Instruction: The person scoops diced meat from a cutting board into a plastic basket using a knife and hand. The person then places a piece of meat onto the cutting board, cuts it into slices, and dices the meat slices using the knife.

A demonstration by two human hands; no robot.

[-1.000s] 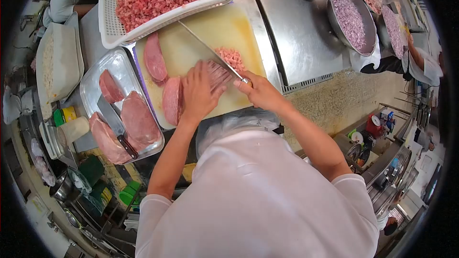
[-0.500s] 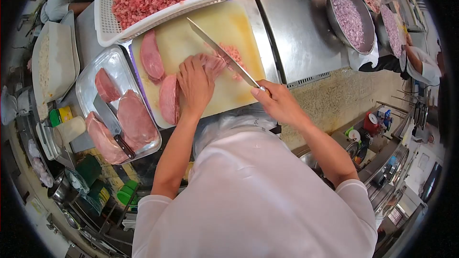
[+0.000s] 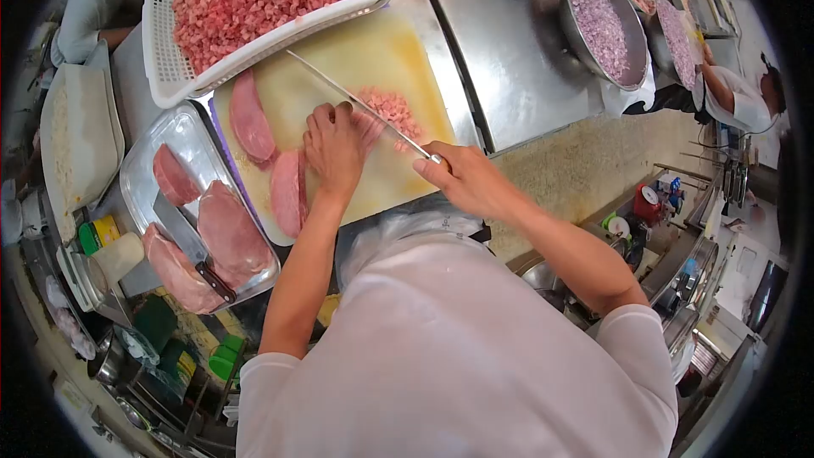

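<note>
On the yellowed cutting board (image 3: 386, 182), my left hand (image 3: 335, 148) presses down on a piece of raw meat (image 3: 368, 127), its fingers curled over it. My right hand (image 3: 466, 176) is wrapped round the handle of a long knife (image 3: 360, 103). The blade slants away to the upper left and crosses the meat just beyond my left fingertips. Small diced meat (image 3: 390, 110) lies on the far side of the blade. Two larger meat pieces, an upper slab (image 3: 252, 119) and a lower slab (image 3: 289, 195), rest left of my left hand.
A white perforated basket (image 3: 267, 53) of diced meat stands at the board's far edge. Left is a metal tray (image 3: 140, 157) with meat pieces and a cleaver (image 3: 182, 229). Bowls of chopped purple onion (image 3: 598, 25) stand at the right, near another person's arm (image 3: 719, 89).
The view has shifted, so the board and basket sit slightly further left. The knife blade lies flatter to the left, and the meat under my left hand shows less.
</note>
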